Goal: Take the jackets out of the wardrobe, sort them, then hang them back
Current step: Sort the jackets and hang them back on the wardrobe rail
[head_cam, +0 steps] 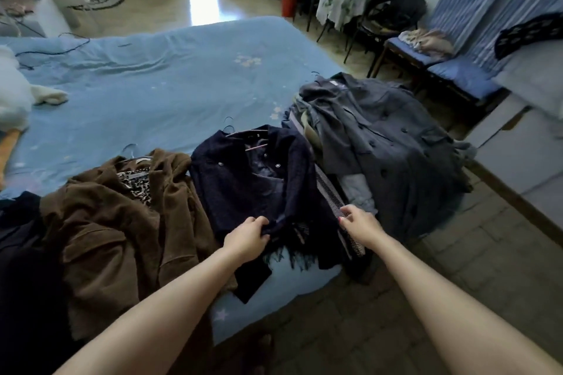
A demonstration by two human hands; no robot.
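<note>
Several jackets lie on hangers along the near edge of a bed with a blue cover (158, 91). A dark navy jacket (243, 173) lies in the middle, its front open. My left hand (247, 239) grips its lower hem. My right hand (359, 224) pinches the checked edge of a garment at the navy jacket's right side. A brown corduroy jacket (122, 222) with a leopard-print lining lies to the left. A pile topped by a grey buttoned coat (393, 143) sits to the right. Another dark garment (18, 253) lies at the far left.
Two blue-striped cushioned chairs (457, 39) stand along the right wall, one holding folded clothes. A white cabinet (518, 143) is at the right. A black chair, a plant table (344, 3) and a red bin (288, 3) stand beyond the bed. Tiled floor lies beside the bed's corner.
</note>
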